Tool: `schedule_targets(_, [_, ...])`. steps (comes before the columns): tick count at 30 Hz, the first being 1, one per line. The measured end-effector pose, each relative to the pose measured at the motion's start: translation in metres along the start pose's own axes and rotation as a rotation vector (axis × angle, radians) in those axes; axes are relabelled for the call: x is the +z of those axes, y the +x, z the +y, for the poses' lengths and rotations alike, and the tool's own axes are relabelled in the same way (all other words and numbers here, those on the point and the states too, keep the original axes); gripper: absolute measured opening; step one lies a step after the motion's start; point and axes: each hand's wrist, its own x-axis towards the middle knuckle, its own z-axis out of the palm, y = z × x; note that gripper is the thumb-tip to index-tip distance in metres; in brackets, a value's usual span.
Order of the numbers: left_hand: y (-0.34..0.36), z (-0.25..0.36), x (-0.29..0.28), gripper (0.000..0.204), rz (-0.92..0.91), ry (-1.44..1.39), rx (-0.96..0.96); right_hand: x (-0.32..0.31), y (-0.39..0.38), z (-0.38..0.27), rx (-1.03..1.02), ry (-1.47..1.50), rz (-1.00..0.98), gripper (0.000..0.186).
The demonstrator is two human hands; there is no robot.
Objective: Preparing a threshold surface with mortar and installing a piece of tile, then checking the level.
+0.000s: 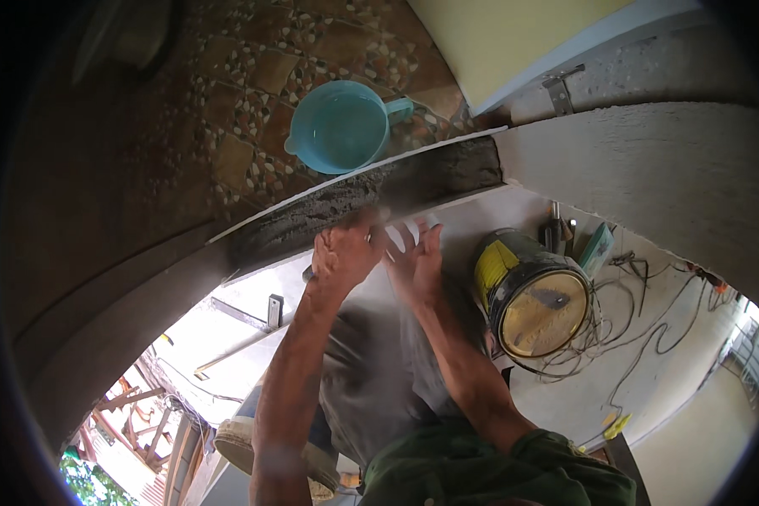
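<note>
Jug (339, 126), pale blue, sits past the left hand (346, 253), close to the strip's edge, so an overreach could knock it. That hand looks curled; too blurry to tell if it's pinching anything. Dark rough strip (379, 187) is just ahead of both hands, and if it's soft, a dragged knuckle could gouge it. Right hand (417, 261) has fingers spread, seemingly bare. Bucket (544, 312) right of it, then loose cables (624, 333) that could snag a foot.
</note>
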Motion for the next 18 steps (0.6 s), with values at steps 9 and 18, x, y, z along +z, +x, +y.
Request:
schedule_targets(9, [-0.017, 0.001, 0.01, 0.02, 0.168, -0.089, -0.001, 0.002, -0.004, 0.002, -0.026, -0.029, 0.017, 0.051])
schedule_targets(18, [0.01, 0.009, 0.003, 0.021, -0.016, -0.065, 0.049, -0.007, 0.002, -0.001, -0.013, -0.011, 0.002, 0.052])
